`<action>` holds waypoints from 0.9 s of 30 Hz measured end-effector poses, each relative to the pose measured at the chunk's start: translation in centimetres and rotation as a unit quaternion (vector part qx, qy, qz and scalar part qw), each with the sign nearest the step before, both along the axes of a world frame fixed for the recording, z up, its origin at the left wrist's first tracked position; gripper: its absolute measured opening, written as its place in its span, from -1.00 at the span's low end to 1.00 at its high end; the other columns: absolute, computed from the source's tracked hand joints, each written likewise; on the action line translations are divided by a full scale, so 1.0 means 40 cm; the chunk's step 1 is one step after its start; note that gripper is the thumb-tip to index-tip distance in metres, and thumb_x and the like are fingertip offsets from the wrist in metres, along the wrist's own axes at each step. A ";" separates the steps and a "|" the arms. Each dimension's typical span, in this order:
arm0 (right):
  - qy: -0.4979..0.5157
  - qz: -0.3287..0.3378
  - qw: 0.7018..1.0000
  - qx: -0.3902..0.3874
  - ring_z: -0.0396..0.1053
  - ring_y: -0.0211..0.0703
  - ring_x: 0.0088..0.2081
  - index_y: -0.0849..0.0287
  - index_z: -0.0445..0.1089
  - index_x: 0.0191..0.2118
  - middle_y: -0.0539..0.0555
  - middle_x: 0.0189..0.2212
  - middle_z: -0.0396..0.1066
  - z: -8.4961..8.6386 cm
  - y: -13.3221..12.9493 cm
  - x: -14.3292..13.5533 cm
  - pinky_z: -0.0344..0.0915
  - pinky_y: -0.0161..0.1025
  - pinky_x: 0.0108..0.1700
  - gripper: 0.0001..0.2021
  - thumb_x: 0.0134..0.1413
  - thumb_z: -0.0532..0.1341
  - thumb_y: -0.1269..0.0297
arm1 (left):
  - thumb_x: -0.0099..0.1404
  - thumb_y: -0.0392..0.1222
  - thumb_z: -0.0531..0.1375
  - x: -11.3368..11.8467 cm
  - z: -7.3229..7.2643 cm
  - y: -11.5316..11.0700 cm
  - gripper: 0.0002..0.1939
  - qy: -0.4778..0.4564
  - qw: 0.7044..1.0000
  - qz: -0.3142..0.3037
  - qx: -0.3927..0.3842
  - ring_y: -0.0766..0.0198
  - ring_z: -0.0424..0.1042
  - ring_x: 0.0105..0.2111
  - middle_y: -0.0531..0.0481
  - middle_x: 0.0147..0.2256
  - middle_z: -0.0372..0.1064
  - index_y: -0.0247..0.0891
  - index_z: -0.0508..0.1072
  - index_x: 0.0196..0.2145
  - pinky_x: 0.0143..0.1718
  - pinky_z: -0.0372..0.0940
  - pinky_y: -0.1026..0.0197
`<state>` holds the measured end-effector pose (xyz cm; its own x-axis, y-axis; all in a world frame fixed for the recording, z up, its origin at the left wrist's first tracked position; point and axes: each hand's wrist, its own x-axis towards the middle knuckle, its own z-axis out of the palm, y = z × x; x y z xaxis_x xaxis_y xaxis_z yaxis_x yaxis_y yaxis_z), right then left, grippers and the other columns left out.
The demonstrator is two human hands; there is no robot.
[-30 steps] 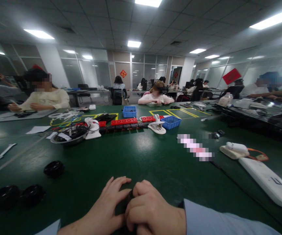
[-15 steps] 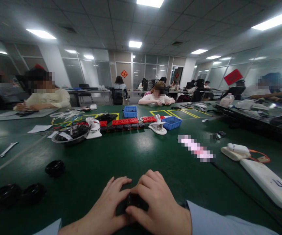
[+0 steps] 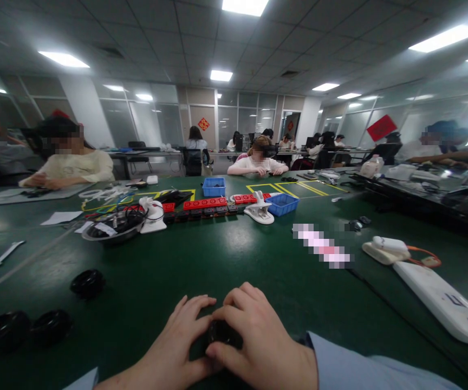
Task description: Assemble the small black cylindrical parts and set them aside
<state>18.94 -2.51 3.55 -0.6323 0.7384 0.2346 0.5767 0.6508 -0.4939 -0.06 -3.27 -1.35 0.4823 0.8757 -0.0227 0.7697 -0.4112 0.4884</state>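
My right hand (image 3: 254, 330) curls over a small glossy black round piece (image 3: 228, 335), with fingers on its far side and the thumb on its near side. Much of the piece is hidden under that hand. Just left of it, my left hand (image 3: 179, 336) rests low over the table, its fingers stretched out and apart and its thumb reaching toward the piece. Whether the left hand touches it, I cannot tell. Three similar black ring-shaped pieces lie to the left: one farther off (image 3: 88, 283), one nearer (image 3: 51, 327) and one at the edge (image 3: 2, 331).
Across the green table (image 3: 234, 249) stand a metal bowl of cables (image 3: 114, 235), red power strips (image 3: 205, 203), white clamps (image 3: 260, 211) and blue bins (image 3: 283, 203). A wrench (image 3: 6, 254) lies left, a white power bank (image 3: 441, 300) right. Several people sit around.
The whole view has shifted slightly, so the table things appear a little farther left. Both hands keep nearly the same pose around the black piece.
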 end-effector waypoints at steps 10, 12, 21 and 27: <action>0.008 0.072 0.997 0.026 0.17 -0.15 -0.24 0.09 0.38 -0.18 0.03 -0.31 0.33 -0.010 0.007 0.000 0.11 -0.22 -0.20 -0.77 -0.03 0.17 0.33 | 0.07 -0.11 0.25 -0.007 -0.021 0.003 -0.46 -0.006 1.000 0.000 0.017 -0.06 0.04 0.14 -0.03 0.11 0.13 0.06 0.29 0.04 0.14 -0.22 -0.29; 0.021 0.093 0.995 0.028 0.17 -0.15 -0.24 0.11 0.37 -0.16 0.03 -0.27 0.35 -0.013 0.009 0.000 0.11 -0.23 -0.19 -0.72 -0.07 0.15 0.38 | 0.06 -0.14 0.25 -0.007 -0.022 0.002 -0.44 -0.002 1.000 0.003 0.013 -0.06 0.03 0.14 -0.02 0.12 0.12 0.06 0.27 0.04 0.14 -0.23 -0.29; 0.063 0.181 0.981 0.022 0.22 -0.24 -0.33 0.13 0.37 -0.42 -0.10 -0.29 0.46 -0.018 0.011 -0.003 0.10 -0.23 -0.21 -0.78 -0.19 0.06 0.52 | 0.11 0.03 0.21 0.000 -0.001 -0.003 -0.58 -0.010 1.000 0.002 0.006 -0.08 0.03 0.14 -0.02 0.12 0.13 0.02 0.37 -0.04 0.14 -0.23 -0.30; 0.091 0.202 0.975 0.006 0.27 -0.30 -0.40 0.14 0.34 -0.54 -0.12 -0.47 0.48 -0.042 0.005 -0.008 0.10 -0.23 -0.14 -0.79 -0.20 0.04 0.56 | 0.03 -0.13 0.26 0.010 0.023 -0.009 -0.59 -0.013 1.000 0.022 0.000 -0.06 0.05 0.14 -0.04 0.10 0.16 -0.04 0.42 -0.11 0.16 -0.23 -0.26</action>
